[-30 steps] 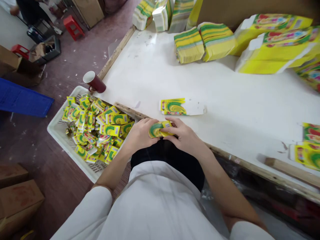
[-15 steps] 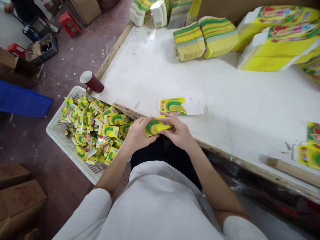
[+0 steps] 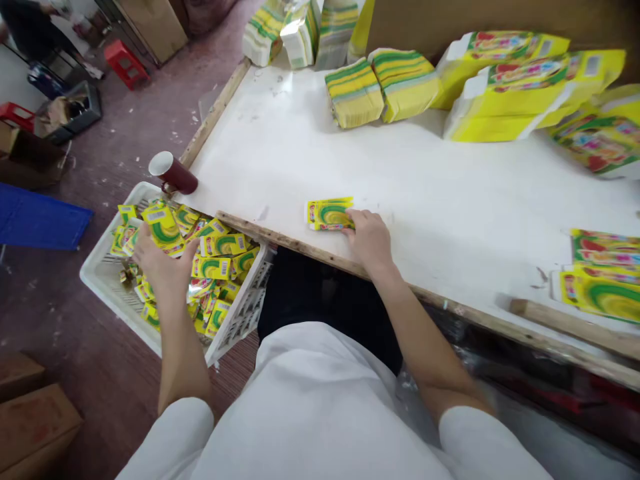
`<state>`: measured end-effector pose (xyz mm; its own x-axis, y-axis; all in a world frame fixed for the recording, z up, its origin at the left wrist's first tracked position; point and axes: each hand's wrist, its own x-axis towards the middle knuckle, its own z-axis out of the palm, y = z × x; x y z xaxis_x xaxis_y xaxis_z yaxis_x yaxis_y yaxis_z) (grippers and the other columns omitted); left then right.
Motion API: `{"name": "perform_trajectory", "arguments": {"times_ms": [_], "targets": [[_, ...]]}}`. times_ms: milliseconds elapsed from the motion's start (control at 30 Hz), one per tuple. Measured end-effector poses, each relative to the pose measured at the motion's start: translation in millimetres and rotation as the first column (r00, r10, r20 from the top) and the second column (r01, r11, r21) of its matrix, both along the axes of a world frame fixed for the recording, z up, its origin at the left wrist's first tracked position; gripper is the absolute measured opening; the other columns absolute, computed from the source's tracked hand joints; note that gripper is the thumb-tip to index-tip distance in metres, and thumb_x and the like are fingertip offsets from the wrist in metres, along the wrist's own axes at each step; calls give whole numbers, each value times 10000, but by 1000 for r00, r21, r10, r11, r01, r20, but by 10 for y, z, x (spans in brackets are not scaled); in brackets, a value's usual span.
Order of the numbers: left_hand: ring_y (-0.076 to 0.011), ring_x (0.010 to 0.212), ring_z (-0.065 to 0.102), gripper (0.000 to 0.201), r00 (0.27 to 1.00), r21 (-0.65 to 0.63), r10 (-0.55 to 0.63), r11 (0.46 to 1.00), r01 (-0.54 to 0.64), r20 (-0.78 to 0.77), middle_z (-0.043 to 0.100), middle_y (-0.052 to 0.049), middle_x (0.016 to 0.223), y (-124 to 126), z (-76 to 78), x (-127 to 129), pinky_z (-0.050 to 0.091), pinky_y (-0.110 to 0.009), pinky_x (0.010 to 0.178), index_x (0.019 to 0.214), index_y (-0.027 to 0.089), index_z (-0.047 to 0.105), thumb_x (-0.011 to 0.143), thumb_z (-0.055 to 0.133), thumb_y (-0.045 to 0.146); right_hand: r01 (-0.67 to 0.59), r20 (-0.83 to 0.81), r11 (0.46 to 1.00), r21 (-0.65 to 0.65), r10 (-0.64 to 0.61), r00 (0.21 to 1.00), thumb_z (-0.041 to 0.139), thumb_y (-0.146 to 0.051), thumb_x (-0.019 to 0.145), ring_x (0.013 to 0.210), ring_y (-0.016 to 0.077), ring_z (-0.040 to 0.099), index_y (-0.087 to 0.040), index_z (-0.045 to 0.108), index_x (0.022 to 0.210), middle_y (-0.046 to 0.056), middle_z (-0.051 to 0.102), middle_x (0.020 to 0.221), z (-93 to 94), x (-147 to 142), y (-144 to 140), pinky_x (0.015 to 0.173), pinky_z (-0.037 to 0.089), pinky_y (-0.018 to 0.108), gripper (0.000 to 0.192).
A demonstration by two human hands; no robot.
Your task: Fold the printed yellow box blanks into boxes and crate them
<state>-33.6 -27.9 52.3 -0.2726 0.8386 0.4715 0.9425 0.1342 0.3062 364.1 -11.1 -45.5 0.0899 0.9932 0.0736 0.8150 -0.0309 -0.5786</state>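
The worktop (image 3: 280, 150) stands beside the basket (image 3: 243, 303). Over the basket, the left hand (image 3: 167, 268) is splayed, released; right of the basket, the right hand (image 3: 373, 240) touches a carton (image 3: 330, 215), grip unclear. Overfilling could spill small boxes (image 3: 210, 268).

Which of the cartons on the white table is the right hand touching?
The carton lying by itself near the front edge, with the right hand on its right end; the stacks sit at the back, other cartons lie far right.

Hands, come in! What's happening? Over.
Left hand open over crate of small boxes. Right hand at right end of carton on table. Mug near crate, apart from both hands.
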Motion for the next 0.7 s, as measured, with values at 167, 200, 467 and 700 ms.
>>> {"name": "perform_trajectory", "arguments": {"times_ms": [167,200,467,700], "targets": [[-303,1269,585,651,808,-60,-345,905,421,478,625,-147,1324,-77,-327,696,466,-475,1073,1329,172,555,785,760,467,48,-170,997,60,-37,985,699,-105,764,972,293,601,-162,573,1094,115,649,988,33,-40,-32,926,497,483,357],[-287,1292,577,660,699,-50,-382,858,512,604,611,-140,1350,-94,-399,901,481,-449,1060,1355,195,534,791,764,452,74,-298,994,77,-48,953,716,-143,767,915,261,607,-185,541,1078,82,637,946,69,-59,-76,875,516,448,359],[-211,1060,646,579,-361,404,-252,797,448,898,635,-60,1068,-121,-340,2079,507,-372,993,1141,246,573,770,720,667,-258,-897,951,170,258,360,775,-318,824,769,137,635,-251,471,1142,2,633,886,513,-615,-644,685,532,264,445],[-89,637,458,609,-346,322,-236,921,218,908,410,25,725,-96,-154,2179,478,-231,686,864,205,479,714,746,730,-239,-782,942,235,329,529,808,-314,801,864,158,642,-229,613,1169,45,679,1040,500,-759,-705,788,547,309,424]]}}
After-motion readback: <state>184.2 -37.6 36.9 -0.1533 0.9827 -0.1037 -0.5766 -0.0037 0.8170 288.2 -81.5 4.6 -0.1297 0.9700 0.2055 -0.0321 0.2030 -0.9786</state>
